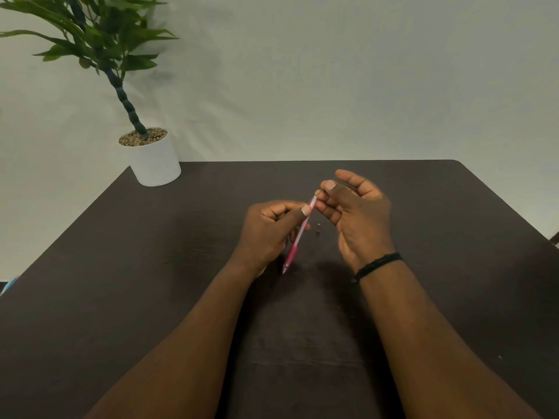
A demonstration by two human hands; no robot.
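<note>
A pink pen (298, 237) with a clear barrel and a red grip is held tilted above the dark table (151, 267), tip toward me. My left hand (269, 234) grips its barrel, thumb on top. My right hand (354, 216) is at the pen's far end, thumb and a fingertip pinching something small at the pen's top; what it is stays too small to tell. A small dark cylindrical part (318, 230) lies on the table between my hands.
A white pot (155, 164) with a green plant (99, 40) stands at the table's far left corner. A black band circles my right wrist (376, 266). A pale wall rises behind the table.
</note>
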